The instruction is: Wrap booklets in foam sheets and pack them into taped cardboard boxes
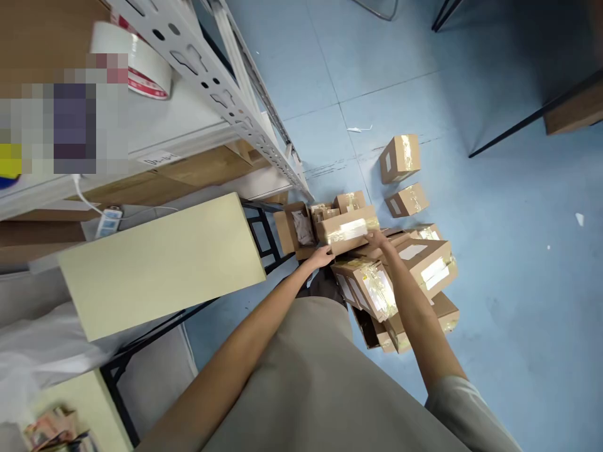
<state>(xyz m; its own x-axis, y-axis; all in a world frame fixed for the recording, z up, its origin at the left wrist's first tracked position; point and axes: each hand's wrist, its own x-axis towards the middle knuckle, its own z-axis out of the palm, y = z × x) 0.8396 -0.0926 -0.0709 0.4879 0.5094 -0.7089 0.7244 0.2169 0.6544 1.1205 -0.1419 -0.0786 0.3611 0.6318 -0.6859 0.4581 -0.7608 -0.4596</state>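
Note:
A long brown cardboard box (343,225) with clear tape and a white label lies between my two hands. My left hand (321,257) grips its near left corner, fingers curled at the edge. At the box's right end my right hand (375,240) has its fingers closed on the edge. Just left of it stands an open cardboard box (286,232) with crumpled pale material inside. Behind the held box sit smaller taped cartons (349,201). Several taped boxes (372,285) are piled below and beside my right forearm. My fingertips are partly hidden.
A cream table (164,263) stands at the left beneath a white metal shelf (226,94) holding a tape roll (136,59). Two small cartons (399,158) rest on the blue floor (509,263). Thin black furniture legs (513,129) reach in at upper right.

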